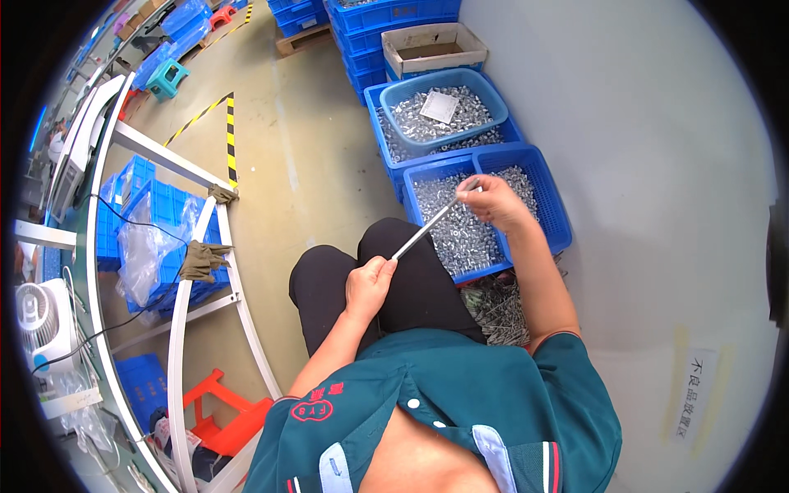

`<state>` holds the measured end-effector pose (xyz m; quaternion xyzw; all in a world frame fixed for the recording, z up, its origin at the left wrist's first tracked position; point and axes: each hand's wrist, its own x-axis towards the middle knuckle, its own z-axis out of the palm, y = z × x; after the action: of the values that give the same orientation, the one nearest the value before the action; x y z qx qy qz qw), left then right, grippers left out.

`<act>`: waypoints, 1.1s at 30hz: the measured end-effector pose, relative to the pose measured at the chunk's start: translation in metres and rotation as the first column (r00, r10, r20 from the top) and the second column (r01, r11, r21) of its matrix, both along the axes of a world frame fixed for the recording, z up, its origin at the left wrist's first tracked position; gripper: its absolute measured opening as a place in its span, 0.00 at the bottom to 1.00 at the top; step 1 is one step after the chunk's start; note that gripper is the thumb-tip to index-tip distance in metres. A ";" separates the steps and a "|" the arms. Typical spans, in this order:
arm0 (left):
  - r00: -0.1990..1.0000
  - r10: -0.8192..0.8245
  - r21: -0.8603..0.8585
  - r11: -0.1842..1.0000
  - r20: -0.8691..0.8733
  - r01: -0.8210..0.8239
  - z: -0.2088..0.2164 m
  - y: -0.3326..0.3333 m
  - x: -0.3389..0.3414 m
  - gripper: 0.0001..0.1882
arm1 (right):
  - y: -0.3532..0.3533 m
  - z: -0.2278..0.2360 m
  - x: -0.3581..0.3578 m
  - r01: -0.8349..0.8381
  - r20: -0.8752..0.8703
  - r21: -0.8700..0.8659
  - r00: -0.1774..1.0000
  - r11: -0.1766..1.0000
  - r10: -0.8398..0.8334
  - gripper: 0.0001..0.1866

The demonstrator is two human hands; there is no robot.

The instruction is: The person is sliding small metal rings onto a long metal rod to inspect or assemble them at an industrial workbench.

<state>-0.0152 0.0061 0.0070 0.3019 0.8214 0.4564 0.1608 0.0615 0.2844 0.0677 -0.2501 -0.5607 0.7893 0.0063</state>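
Note:
A thin silvery metal rod (422, 233) slants up and to the right above my knees. My left hand (369, 287) is closed around its lower end. At the upper end my right hand (495, 203) pinches with thumb and fingertips; whether a small part sits between them is too small to tell. Under the right hand stands a blue divided bin (546, 158) full of small silvery metal pieces (460, 234). Beside my right thigh lies a pile of thin metal rods (500, 316), partly covered by my arm and the bin.
Behind the bin, a light blue basket (403, 131) of similar pieces rests in another blue bin, with a cardboard box (411, 62) and stacked blue crates (349, 37) farther back. A pale wall (641, 205) bounds the right. At left are a white-framed workbench (177, 329), a fan (45, 320) and a red stool (218, 411).

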 end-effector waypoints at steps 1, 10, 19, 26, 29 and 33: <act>1.000 0.000 0.001 1.000 0.000 0.000 0.000 0.001 0.000 0.19 | -0.007 -0.004 -0.001 -0.004 -0.004 -0.073 1.000 0.997 0.004 0.09; 0.999 0.005 0.006 1.000 0.034 -0.005 0.001 0.002 -0.001 0.18 | 0.000 -0.045 0.018 0.191 -0.050 -0.530 0.965 0.826 -0.256 0.09; 1.000 -0.014 0.032 0.999 0.021 0.013 -0.002 0.001 0.001 0.17 | 0.017 -0.045 0.013 0.097 -0.201 -0.747 0.909 0.657 -0.364 0.08; 1.000 -0.005 0.034 0.999 0.010 0.005 -0.006 0.000 0.000 0.16 | 0.009 -0.040 0.002 0.150 -0.196 -0.695 0.901 0.703 -0.387 0.10; 1.000 0.001 0.027 1.000 0.015 -0.001 -0.004 0.000 0.001 0.16 | 0.005 -0.035 0.003 0.113 -0.246 -0.675 0.897 0.729 -0.367 0.11; 1.000 0.005 0.039 0.999 0.015 -0.006 -0.005 0.001 0.002 0.16 | 0.003 -0.034 0.003 0.144 -0.277 -0.587 0.889 0.797 -0.365 0.09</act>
<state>-0.0136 0.0067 0.0020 0.2993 0.8120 0.4749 0.1597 0.0645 0.2878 0.0341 -0.1594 -0.2577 0.9412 0.1498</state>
